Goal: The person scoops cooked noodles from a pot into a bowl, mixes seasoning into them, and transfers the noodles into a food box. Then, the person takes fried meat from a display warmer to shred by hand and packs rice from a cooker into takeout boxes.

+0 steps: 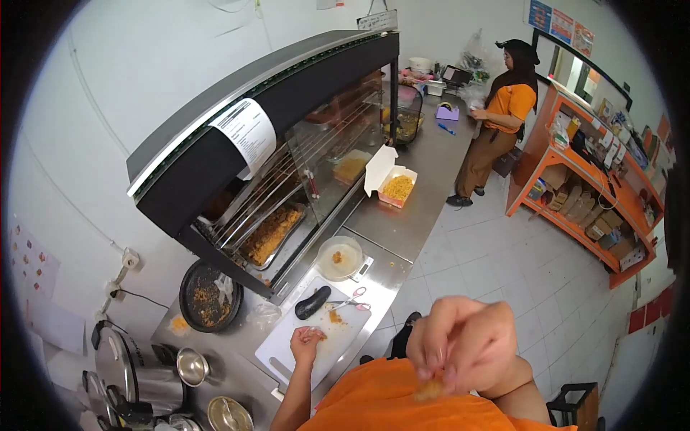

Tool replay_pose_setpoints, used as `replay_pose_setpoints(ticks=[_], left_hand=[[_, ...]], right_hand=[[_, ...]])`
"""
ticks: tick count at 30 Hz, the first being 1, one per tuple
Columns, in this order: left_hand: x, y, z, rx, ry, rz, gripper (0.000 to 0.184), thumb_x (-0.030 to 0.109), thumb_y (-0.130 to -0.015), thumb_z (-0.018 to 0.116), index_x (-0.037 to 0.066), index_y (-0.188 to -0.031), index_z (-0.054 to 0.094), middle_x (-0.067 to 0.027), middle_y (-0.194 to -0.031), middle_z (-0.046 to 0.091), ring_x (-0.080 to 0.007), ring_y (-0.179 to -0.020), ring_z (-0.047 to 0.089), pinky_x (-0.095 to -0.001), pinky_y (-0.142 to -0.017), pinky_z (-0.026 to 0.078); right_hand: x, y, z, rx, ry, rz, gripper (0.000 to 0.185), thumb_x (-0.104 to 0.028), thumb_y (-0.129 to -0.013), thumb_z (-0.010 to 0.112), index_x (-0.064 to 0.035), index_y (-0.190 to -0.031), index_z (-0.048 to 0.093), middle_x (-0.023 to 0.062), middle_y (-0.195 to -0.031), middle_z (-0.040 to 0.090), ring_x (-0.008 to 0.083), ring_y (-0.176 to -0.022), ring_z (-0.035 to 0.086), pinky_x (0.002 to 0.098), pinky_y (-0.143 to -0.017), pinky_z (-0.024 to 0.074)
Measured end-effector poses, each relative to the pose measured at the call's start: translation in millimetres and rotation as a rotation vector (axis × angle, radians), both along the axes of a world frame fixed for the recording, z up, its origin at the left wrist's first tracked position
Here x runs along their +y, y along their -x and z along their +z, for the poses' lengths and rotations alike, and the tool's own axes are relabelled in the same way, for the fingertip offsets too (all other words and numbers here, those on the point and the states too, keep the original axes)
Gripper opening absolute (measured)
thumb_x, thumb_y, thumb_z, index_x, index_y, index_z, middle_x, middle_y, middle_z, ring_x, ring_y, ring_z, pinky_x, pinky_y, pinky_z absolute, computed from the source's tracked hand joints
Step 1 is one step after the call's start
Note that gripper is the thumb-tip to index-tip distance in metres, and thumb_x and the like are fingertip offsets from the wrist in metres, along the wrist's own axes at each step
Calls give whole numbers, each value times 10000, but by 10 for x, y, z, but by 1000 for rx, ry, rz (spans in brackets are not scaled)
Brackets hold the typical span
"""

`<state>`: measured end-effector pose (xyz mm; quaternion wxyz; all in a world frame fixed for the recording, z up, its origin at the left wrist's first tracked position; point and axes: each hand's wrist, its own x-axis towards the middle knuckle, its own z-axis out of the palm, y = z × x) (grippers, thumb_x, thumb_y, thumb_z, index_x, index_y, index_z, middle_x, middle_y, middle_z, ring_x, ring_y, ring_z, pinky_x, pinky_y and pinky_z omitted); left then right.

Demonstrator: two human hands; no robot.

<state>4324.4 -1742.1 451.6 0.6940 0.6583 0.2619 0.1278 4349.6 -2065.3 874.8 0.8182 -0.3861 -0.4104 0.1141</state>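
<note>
Right hand [460, 337], at five o'clock, pinches a small golden-brown crumbly piece [430, 390] by fingertips, probably because it breaks easily. Left hand [307, 343], between six and seven o'clock, curls at the white plastic board [346, 336]; its grasp I cannot tell. Beyond, a thick black pestle [313, 303] and pink-handled metal scissors [351, 301] narrow the working space.

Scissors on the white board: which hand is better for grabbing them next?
Probably the left hand: it's low over the white board, near the scissors. The right hand is raised off to the side, pinching a brown piece.
</note>
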Motion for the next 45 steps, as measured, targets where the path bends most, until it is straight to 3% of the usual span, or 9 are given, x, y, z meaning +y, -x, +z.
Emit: replay_pose_setpoints(ticks=[5,13,17,19,21,25,34,40,45], left_hand=[[55,20,-156,-1,-23,-40,285,-34,-825,725,13,-1042,546,-77,-883,694,-106,-765,652,-230,-720,524],[92,-60,-182,-79,6,-85,291,-71,-816,701,4,-1041,531,-93,-913,685,-128,-807,663,-241,-756,534],[18,-61,-36,-12,7,-51,318,-79,-812,698,4,-1061,519,-92,-914,683,-133,-807,662,-244,-761,534],[63,-76,-89,25,-41,-44,355,-80,-806,703,11,-1087,507,-82,-913,678,-130,-806,654,-247,-755,533],[100,-115,-248,11,-34,-34,373,-82,-803,705,15,-1101,502,-81,-916,675,-128,-805,649,-243,-750,530],[129,-103,-221,6,-51,-75,414,-60,-778,741,30,-1118,522,-79,-936,668,-123,-807,625,-251,-734,521],[87,-73,-120,156,-417,21,377,108,-745,821,20,-1039,601,-88,-1014,661,-159,-782,591,-300,-729,508],[-109,185,70,87,-632,166,310,63,-790,759,10,-1048,594,-90,-1033,636,-152,-762,592,-283,-675,489],[-575,101,388,82,-426,-5,110,88,-887,699,33,-933,615,-25,-845,636,-91,-758,566,-240,-624,449]], right_hand=[[104,119,286,-1,-44,73,178,-5,-766,808,-50,-764,635,120,-864,631,266,-732,613,343,-648,490],[252,233,297,-299,-456,-80,161,-215,-954,632,-75,-894,685,142,-878,692,203,-664,598,306,-573,458],[-195,311,176,-72,-247,-61,194,-56,-790,802,-54,-862,622,153,-891,667,252,-743,600,357,-659,488],[-285,31,-68,-255,-22,-192,239,-50,-827,769,-46,-978,584,175,-922,687,263,-782,604,374,-674,485],[-258,-65,-366,37,38,-254,290,55,-836,716,27,-1093,584,160,-1112,665,206,-938,646,350,-833,526],[-460,-544,-1617,351,557,-502,306,62,-857,628,-3,-1150,568,125,-1109,671,133,-955,640,281,-825,521],[-2142,-7,-4803,760,1230,-804,268,-63,-804,729,0,-1046,634,90,-762,677,146,-656,633,292,-605,505],[-3291,1342,-5615,1202,1388,-715,82,-71,-880,647,-13,-934,628,61,-685,627,145,-523,566,290,-424,418],[-3384,1601,-5190,1472,1398,-879,343,-326,-967,613,-46,-771,593,38,-620,539,162,-477,545,300,-389,391]])
